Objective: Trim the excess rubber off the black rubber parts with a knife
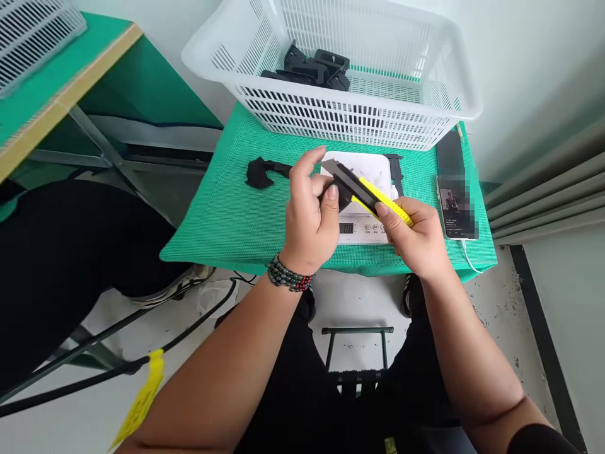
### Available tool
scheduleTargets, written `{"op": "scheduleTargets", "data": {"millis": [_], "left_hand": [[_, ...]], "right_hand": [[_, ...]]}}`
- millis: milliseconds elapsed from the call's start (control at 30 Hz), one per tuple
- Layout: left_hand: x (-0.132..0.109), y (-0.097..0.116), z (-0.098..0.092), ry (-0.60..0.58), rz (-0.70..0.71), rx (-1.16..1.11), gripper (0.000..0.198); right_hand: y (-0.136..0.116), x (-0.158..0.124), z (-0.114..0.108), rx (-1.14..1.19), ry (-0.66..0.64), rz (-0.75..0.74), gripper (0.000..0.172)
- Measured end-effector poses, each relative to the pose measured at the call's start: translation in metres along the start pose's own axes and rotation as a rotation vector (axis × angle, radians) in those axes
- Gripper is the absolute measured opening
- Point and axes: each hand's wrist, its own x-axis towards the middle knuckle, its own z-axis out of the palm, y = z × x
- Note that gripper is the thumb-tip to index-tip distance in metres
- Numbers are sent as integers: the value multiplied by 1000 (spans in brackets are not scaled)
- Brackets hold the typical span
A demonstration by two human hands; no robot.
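My right hand [420, 236] is closed around a yellow and black utility knife [385, 200]. Its blade is out and points up and left, close to the fingers of my left hand [309, 211]. That hand pinches a small black plastic part [344, 197], partly hidden by my fingers and the knife. Below both hands lies a white digital scale [357, 234] with a lit display and dark scraps on its top. To the left of my left hand, a black axe-shaped piece [259, 173] rests on the green mesh cloth [222, 214].
Behind the scale, a white slotted basket [401, 107] holds several black plastic parts [314, 69]. A phone [456, 208] with a cable lies at right. Another flat black part [394, 170] touches the scale's far right side. A person's dark-clothed leg [85, 246] is at left, beside another green table [104, 38].
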Motion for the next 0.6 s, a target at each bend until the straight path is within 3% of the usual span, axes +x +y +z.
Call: {"op": "scheduleTargets", "data": {"millis": [267,467,600], "left_hand": [[2,-1,4,-13,78,45,48],[2,4,2,57,227,93,47],[2,3,3,80,209,126,46]], "right_hand": [[4,5,2,-44,26,40,63],[12,12,-5,-123,165,41,53],[13,13,-7,-45,121,75,57]]}}
